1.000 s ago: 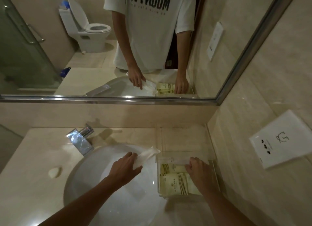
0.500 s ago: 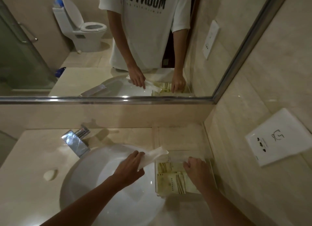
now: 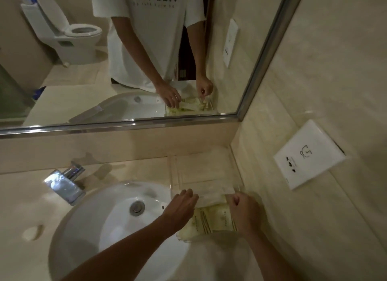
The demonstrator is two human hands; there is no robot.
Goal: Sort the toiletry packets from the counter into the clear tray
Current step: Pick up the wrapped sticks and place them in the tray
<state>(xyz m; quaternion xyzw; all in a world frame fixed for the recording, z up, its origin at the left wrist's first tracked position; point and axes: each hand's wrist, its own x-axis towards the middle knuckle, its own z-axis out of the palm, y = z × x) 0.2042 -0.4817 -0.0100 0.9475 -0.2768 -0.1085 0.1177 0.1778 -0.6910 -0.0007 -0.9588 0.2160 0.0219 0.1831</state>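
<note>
White packet (image 3: 211,193) between both hands, over clear tray (image 3: 238,185)

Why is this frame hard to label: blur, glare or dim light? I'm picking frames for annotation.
Head view: dim, warm light throughout. Motion blur smears both the left hand and the right hand, and the white packet between them. Glare washes out the faucet top. Wide-angle distortion bends the mirror frame.
</note>
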